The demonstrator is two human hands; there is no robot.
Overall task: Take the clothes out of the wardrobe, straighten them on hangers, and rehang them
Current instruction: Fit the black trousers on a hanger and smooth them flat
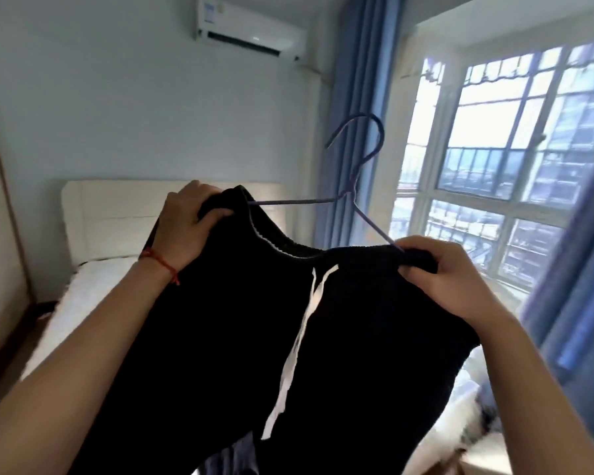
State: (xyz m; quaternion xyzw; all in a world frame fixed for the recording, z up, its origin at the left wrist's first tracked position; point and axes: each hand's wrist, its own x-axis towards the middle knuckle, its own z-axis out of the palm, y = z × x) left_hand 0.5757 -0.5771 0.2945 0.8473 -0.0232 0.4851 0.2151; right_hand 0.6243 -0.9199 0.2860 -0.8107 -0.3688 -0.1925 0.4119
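I've got black garment (323, 337) held up over bed (93, 279), left hand (186, 228) & right hand (443, 272) each pinching a shoulder onto wire hanger (357, 186), prob to square it

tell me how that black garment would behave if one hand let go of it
The black garment looks floppy: it sags between the left hand and the right hand. Released, that side would probably droop or slip off the thin wire hanger, whose arms look smooth. It seems light, since pinched corners carry it.
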